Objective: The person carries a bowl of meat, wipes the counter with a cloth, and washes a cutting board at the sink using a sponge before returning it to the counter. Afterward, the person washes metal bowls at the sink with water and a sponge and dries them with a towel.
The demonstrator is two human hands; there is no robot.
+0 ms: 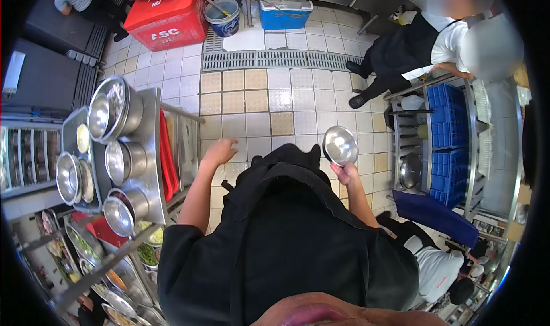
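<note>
My right hand (345, 173) grips the rim of a shiny metal bowl (341, 145), held out over the tiled floor. Its inside faces up, and I cannot make out anything in it. On the other side, my left hand (220, 152) hangs in the air with its fingers apart and nothing in them. Nearest to that hand is a steel table (153, 111) at the left, with a stack of metal bowls (109, 109) at its far end and more metal bowls (116, 161) closer to me. Red trays (167, 160) are tucked under its edge.
A red bin (166, 25), a bucket (222, 18) and a blue cooler box (285, 15) stand ahead, beyond a floor drain (281, 59). One person in a dark apron (404, 45) stands ahead right. Blue crates (448, 174) fill the right rack. Another person (438, 268) is behind right.
</note>
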